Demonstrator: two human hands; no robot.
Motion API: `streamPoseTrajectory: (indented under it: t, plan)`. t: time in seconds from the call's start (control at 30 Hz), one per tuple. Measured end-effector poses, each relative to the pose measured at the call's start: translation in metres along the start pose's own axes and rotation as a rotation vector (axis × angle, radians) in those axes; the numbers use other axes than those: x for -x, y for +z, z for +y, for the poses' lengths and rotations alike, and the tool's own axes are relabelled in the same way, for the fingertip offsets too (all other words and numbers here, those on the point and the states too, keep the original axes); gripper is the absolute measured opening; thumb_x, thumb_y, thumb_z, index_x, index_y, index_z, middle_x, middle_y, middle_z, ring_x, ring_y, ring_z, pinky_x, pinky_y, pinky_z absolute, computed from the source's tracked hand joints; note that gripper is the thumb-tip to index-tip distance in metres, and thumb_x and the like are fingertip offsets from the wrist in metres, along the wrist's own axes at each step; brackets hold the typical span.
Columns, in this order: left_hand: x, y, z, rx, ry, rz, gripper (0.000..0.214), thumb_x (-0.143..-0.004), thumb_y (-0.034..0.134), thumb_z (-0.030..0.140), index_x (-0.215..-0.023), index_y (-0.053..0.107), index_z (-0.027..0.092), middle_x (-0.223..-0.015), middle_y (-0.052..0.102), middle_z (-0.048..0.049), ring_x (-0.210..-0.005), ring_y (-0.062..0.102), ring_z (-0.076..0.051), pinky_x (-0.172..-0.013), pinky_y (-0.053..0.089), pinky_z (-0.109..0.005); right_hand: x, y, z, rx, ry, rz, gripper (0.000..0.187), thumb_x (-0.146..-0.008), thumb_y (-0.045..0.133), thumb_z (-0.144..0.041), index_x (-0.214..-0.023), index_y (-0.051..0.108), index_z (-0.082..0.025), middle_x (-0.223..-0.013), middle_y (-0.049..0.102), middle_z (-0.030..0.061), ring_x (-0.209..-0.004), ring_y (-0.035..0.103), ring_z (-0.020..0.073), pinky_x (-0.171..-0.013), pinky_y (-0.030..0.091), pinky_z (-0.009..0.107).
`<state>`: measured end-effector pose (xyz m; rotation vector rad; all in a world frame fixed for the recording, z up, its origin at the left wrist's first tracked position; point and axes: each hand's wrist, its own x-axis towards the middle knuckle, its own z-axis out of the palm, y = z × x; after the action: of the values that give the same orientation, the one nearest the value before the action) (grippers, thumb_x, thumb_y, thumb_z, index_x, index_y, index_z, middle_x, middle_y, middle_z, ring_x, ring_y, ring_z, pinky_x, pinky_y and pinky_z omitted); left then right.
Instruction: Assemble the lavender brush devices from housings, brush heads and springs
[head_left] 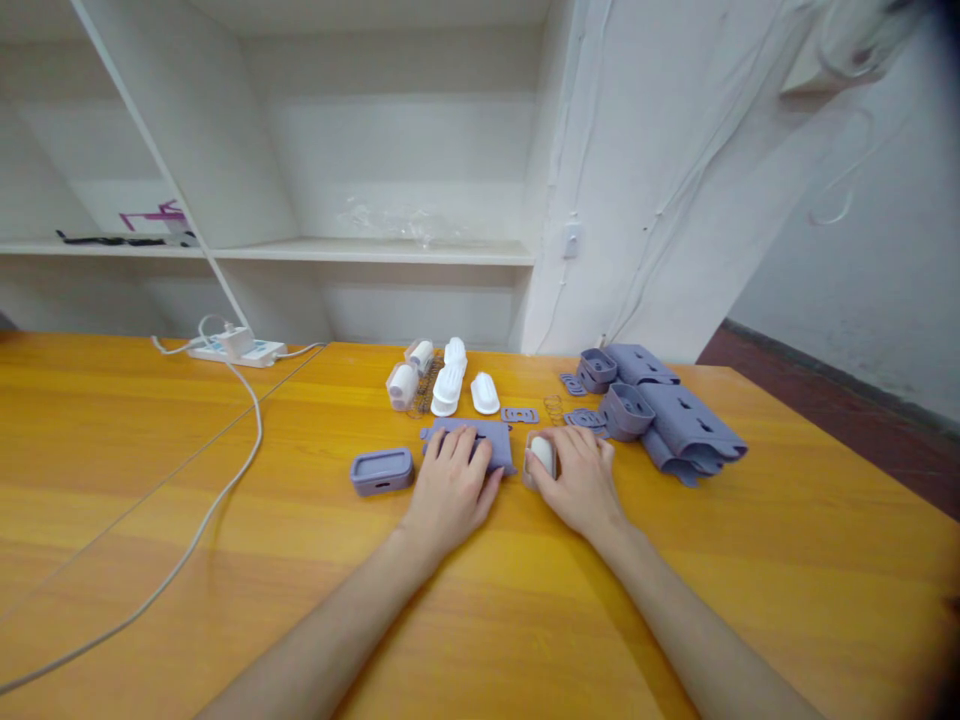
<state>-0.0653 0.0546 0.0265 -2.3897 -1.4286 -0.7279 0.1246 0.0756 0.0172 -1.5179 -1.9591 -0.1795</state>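
Left grip [450, 485] spread on one purple shell [496, 438], right grip [579, 478] curled round one white cylinder [543, 454], one power strip [262, 352]

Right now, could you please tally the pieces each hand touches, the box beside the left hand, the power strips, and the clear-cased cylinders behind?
Purple piece under left hand: 1
White piece in right hand: 1
Purple box: 1
Power strip: 1
Cylinders: 2
Total: 6

No legible txt, labels, brands, nos. or signs anywhere in the head cam view.
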Motion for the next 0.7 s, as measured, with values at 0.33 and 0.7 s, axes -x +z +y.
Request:
streamPoseTrajectory:
  t: [0.33,0.7]
  plan:
    - [0.0000,0.0005,-0.0008,0.000,-0.004,-0.009,0.026,-0.088,0.041,0.033,-0.106,0.051,0.017,-0.114,0.054,-0.0132,-0.110,0.046,-0.028,-0.098,0.032,-0.050,0.0013,0.0012,0.0037,0.070,0.036,0.002,0.023,-0.074,0.055,-0.029,-0.096,0.059,-0.023,-0.098,0.054,0.0064,-0.096,0.045,0.0261,-0.076,0.030,0.037]
    - [0.0012,0.0031,-0.0043,0.029,-0.004,-0.015,0.030,-0.087,0.043,0.033,-0.110,0.050,0.016,-0.118,0.052,-0.0150,-0.112,0.046,-0.029,-0.100,0.030,-0.051,0.0002,-0.0016,-0.0039,0.141,-0.015,0.004,0.020,-0.077,0.053,-0.035,-0.088,0.053,-0.018,-0.087,0.053,0.0064,-0.085,0.049,0.0241,-0.073,0.031,0.036]
